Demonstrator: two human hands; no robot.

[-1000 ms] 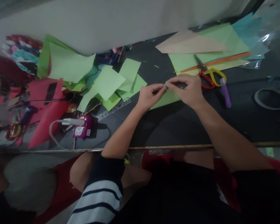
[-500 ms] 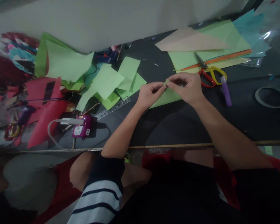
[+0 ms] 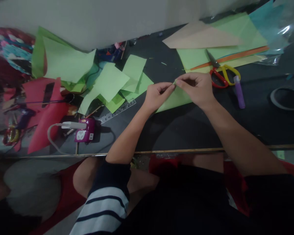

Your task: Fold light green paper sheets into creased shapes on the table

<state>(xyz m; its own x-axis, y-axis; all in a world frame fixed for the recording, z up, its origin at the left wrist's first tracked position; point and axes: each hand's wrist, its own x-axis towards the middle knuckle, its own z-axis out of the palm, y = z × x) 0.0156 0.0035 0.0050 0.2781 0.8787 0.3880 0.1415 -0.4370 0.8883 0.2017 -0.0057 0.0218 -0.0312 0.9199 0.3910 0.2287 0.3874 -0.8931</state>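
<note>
My left hand point(image 3: 158, 94) and my right hand point(image 3: 197, 88) meet at their fingertips above the dark table point(image 3: 181, 130). Both are closed in a pinch on a small green paper piece point(image 3: 174, 82), mostly hidden by the fingers. Beneath them lies a green sheet point(image 3: 172, 100), partly covered by the hands. Scissors point(image 3: 220, 70) with red and yellow handles rest right of my right hand, beside a purple glue stick point(image 3: 239, 92). Cut green papers point(image 3: 112, 81) lie left of my left hand.
A clear ruler point(image 3: 117, 111) and a purple plug adapter point(image 3: 85, 130) with a white cable lie left. Coloured sheets point(image 3: 235, 29) are stacked at the back right. A tape roll point(image 3: 287, 98) sits far right. Red paper point(image 3: 47, 120) lies far left.
The view has shifted slightly. Both hands stay together, and the small green piece between the fingertips shows at a slightly different angle, with less of it visible.
</note>
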